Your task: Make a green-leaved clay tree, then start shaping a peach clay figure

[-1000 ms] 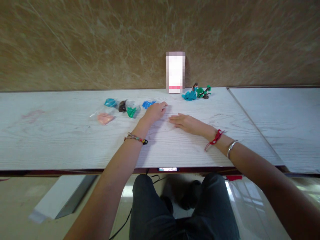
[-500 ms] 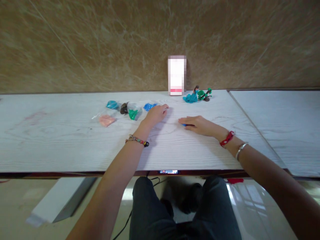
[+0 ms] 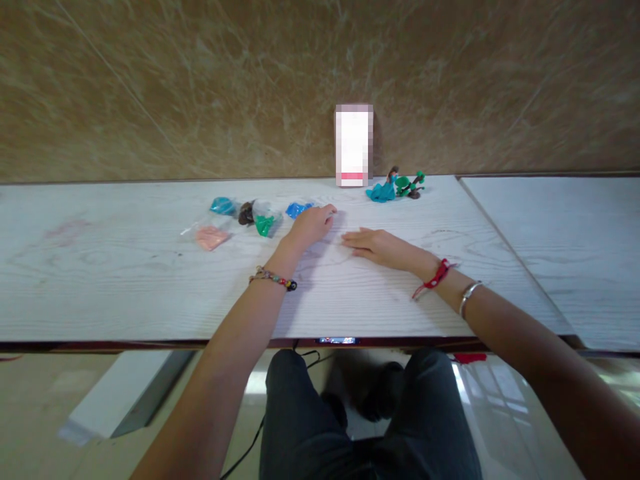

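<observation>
My right hand lies palm down on the white tabletop with its fingers stretched out flat. Whatever is beneath the palm is hidden now. My left hand rests on the table with its fingers curled in; I cannot make out whether they hold anything. Just behind it lies a packet of blue modelling clay, partly covered by the hand. To its left are a green clay packet, a dark brown one, a teal one and a peach one in clear plastic.
A phone with a blurred screen leans against the brown marbled wall. Right of it stand a clay figure in a teal dress and a small green-and-brown clay tree. The table's front edge runs above my knees.
My right hand has slid left, nearer my left hand, and the bit of blue that showed under it is now out of sight. My left hand has stayed nearly still.
</observation>
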`<action>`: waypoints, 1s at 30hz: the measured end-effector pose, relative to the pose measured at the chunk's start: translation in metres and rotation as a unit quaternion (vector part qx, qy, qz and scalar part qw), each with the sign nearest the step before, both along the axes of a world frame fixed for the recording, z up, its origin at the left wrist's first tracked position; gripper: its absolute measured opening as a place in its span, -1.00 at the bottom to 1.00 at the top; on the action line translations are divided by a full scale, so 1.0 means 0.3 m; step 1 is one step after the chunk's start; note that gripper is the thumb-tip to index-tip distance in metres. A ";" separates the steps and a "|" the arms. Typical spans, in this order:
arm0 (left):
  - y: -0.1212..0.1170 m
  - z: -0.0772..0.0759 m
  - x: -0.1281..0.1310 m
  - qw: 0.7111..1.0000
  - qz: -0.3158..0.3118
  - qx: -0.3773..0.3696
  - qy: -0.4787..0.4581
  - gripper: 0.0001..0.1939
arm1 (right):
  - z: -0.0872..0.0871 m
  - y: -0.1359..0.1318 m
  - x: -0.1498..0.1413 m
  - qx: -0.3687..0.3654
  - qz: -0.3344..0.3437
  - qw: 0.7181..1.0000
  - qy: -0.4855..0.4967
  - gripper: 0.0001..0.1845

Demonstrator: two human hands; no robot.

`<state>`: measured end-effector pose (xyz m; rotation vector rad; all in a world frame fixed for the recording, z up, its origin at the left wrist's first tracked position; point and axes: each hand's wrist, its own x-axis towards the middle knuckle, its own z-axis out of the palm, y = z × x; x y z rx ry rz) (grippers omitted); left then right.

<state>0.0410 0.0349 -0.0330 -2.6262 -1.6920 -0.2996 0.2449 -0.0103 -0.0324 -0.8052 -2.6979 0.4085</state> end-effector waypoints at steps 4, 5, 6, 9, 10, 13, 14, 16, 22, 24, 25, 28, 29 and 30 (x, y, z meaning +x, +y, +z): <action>-0.001 0.001 0.001 1.000 0.000 -0.005 -0.002 -0.67 | -0.002 0.010 0.022 0.012 -0.077 0.997 0.006 -0.64; -0.001 0.001 0.001 1.000 -0.001 -0.004 -0.001 -0.67 | -0.002 0.005 0.019 0.009 -0.046 0.999 0.004 -0.63; -0.001 0.001 0.001 1.000 -0.002 -0.004 0.001 -0.67 | -0.002 -0.001 0.012 0.006 -0.006 1.000 0.000 -0.64; -0.003 0.003 0.001 1.000 -0.002 -0.002 0.002 -0.67 | 0.000 -0.009 -0.011 0.007 0.050 0.999 -0.003 -0.66; -0.003 0.003 0.000 1.000 -0.002 -0.001 0.002 -0.67 | 0.001 -0.006 -0.010 0.011 0.021 1.000 -0.004 -0.66; 0.000 0.001 -0.002 1.000 -0.003 0.000 0.003 -0.67 | 0.002 0.005 0.016 0.017 -0.077 0.997 -0.006 -0.65; 0.001 0.000 -0.003 1.000 -0.003 -0.001 0.004 -0.67 | 0.002 0.006 0.023 0.013 -0.076 0.997 -0.004 -0.64; 0.005 -0.003 -0.003 1.000 -0.002 0.000 0.005 -0.67 | 0.000 0.002 0.024 -0.002 -0.022 1.000 0.004 -0.63; 0.006 -0.005 -0.003 1.000 -0.002 0.005 0.004 -0.67 | -0.005 0.016 0.016 0.002 -0.050 0.999 0.012 -0.66; 0.005 -0.003 -0.003 1.000 -0.004 0.005 0.005 -0.67 | -0.003 0.018 0.032 0.004 -0.066 0.998 0.014 -0.64; 0.004 -0.003 -0.002 1.000 -0.005 0.005 0.006 -0.67 | -0.001 0.016 0.035 -0.001 -0.049 0.999 0.013 -0.63; 0.004 -0.003 -0.002 1.000 -0.006 0.006 0.007 -0.67 | -0.001 0.011 0.023 -0.018 0.024 1.000 0.005 -0.62; 0.004 -0.002 -0.003 1.000 -0.005 0.006 0.007 -0.67 | -0.001 0.014 0.018 -0.017 0.023 1.000 0.003 -0.63; 0.003 -0.002 -0.003 1.000 -0.004 0.006 0.007 -0.67 | -0.002 0.018 0.017 -0.012 0.005 1.000 0.002 -0.64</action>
